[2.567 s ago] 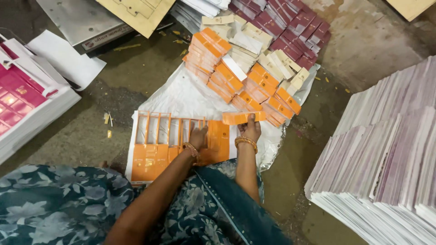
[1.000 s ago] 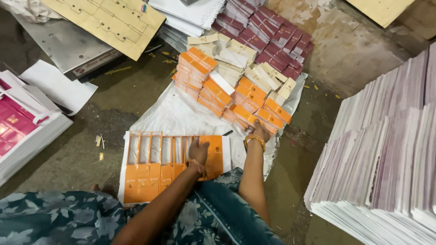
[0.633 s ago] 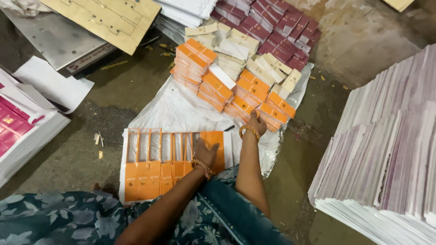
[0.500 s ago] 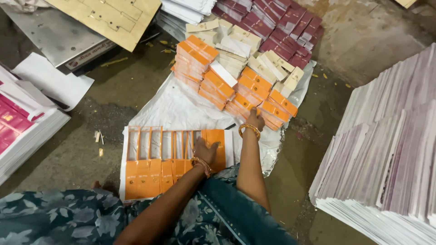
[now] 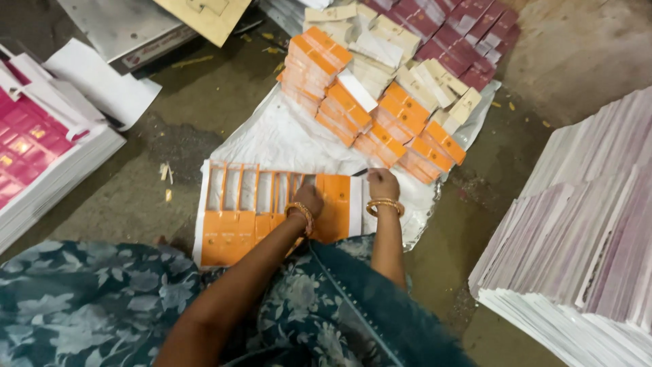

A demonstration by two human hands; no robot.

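Two hands down on the work, both mine, both with gold bangles at the wrist. My left hand (image 5: pixel 309 200) presses on the orange die-cut sheet (image 5: pixel 272 211), fingers curled over its upper middle part and pinning it to the pile; it pins rather than grips. My right hand (image 5: pixel 382 183) sits at the sheet's right edge, by the white margin, fingers bunched and closed, knuckles up; I can't tell whether it pinches the edge of the sheet or a small piece, since the fingertips are hidden. The sheet lies flat on a white plastic sack (image 5: pixel 285 132) spread over the concrete floor (image 5: pixel 136 197), just in front of my knees and my blue floral dress (image 5: pixel 88 299). Its left half shows a row of punched-out slots with thin orange bars between them; its right part is solid orange. Beyond my hands, on the same sack, stand stacked orange cartons (image 5: pixel 353 112), with cream cartons (image 5: pixel 407 61) behind and maroon cartons (image 5: pixel 462 27) farther back. Far left lies a pile of pink printed sheets (image 5: pixel 27 156), and far right a tall pile of pale purple sheets (image 5: pixel 584 231).
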